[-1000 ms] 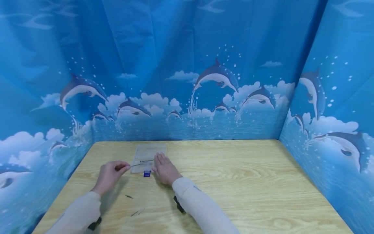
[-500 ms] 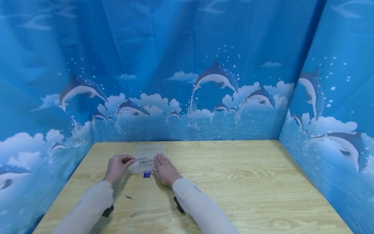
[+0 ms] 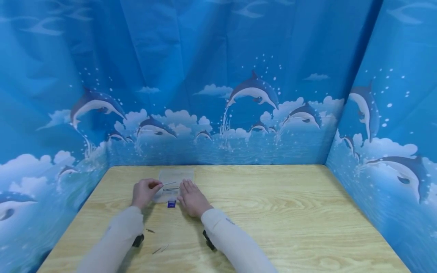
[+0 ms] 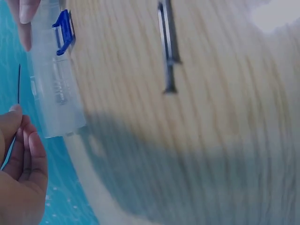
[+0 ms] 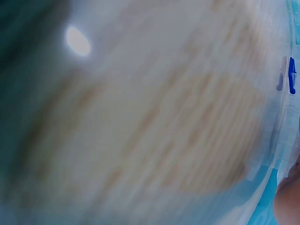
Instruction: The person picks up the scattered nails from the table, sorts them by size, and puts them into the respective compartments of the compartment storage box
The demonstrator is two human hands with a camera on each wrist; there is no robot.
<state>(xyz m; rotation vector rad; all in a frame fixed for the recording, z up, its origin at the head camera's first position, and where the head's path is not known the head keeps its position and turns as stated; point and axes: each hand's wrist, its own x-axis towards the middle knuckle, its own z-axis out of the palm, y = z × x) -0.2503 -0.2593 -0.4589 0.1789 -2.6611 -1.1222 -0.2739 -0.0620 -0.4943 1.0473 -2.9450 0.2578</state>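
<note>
Thin rod point(image 4: 19, 84): over clear box point(image 3: 175, 174) in head view, one end pinched betw. thumb and fingers of your L hand point(image 3: 142, 193). Risk: one-end hold may let it swivel, prob. landing crosswise on dark pcs point(image 3: 170, 189) in or on box (can't tell which). Your R hand point(image 3: 192, 199) lies straight-fingered at box's R edge; w/o it, box may slide. Blue latch point(image 3: 171, 204) on near side. Loose metal pc. point(image 3: 150, 230) by your L sleeve point(image 3: 119, 231): could get swept.

Pale wood-grain table point(image 3: 290, 212): clear case point(image 4: 49, 79), blue clasp point(image 3: 172, 204), small dark pieces point(image 3: 150, 230) nearer.
</note>
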